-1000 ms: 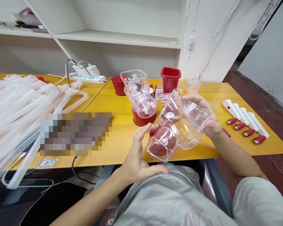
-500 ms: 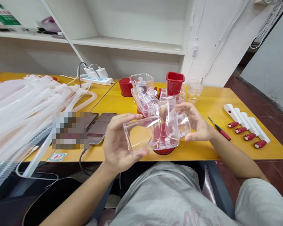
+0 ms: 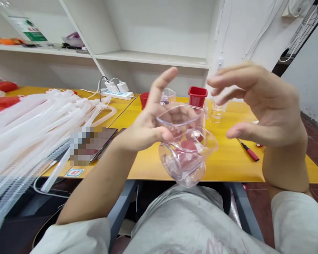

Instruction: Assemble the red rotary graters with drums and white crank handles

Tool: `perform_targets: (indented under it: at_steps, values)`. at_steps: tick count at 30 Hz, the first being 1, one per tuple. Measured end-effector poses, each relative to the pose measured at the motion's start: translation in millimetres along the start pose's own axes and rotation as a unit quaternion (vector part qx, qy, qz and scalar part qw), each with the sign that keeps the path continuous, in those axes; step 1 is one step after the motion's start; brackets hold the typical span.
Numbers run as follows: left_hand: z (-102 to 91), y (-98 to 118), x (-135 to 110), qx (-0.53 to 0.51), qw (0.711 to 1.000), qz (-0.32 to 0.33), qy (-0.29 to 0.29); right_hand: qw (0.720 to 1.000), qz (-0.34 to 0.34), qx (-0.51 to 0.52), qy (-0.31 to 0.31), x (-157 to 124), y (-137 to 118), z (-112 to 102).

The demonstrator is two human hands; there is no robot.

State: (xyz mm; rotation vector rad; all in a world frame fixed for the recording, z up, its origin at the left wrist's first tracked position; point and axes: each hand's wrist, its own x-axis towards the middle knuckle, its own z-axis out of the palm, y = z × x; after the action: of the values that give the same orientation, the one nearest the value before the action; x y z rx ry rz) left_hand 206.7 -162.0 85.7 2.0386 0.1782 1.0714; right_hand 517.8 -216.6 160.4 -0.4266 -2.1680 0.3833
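My left hand holds a clear plastic part above the table's front edge. Its thumb lies on the near side, the other fingers show behind through the plastic, and the index finger points up. The part has a wide open mouth on top and rounded tubular branches below. To the right, my right hand hangs in the air, fingers curved and apart from the thumb, touching nothing. Behind the held part stand a red square cup, a partly hidden red container and more clear plastic parts.
Long translucent tubes are heaped on the left of the yellow table. A phone and a power strip lie nearby. A red-handled screwdriver rests on the right, below my right hand. White shelves rise behind.
My right hand has let go of the clear part and risen to the right. The part has been turned mouth-up in my left hand, which has also risen.
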Motion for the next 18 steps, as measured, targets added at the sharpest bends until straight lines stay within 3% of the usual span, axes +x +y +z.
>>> perform_targets:
  at_steps: [4,6,10,15,16,18]
  values:
    - [13.5,-22,18,-0.071,0.995,-0.074,-0.001,0.984,-0.03,-0.009,-0.177,36,0,11]
    - [19.4,-29,19,-0.123,0.988,-0.093,0.024,0.977,-0.027,0.002,-0.213,42,7,15]
    - [27.5,-29,16,-0.117,0.983,-0.09,0.112,0.975,-0.041,-0.027,-0.219,37,15,19]
    - [22.5,-18,4,-0.163,0.979,-0.093,0.081,0.974,-0.075,-0.053,-0.206,26,21,18]
    - [19.2,-18,-4,-0.161,0.979,-0.084,0.095,0.976,-0.076,-0.059,-0.196,25,24,17]
    - [13.8,-23,-27,-0.121,0.976,-0.046,0.176,0.979,-0.073,-0.076,-0.176,25,29,16]
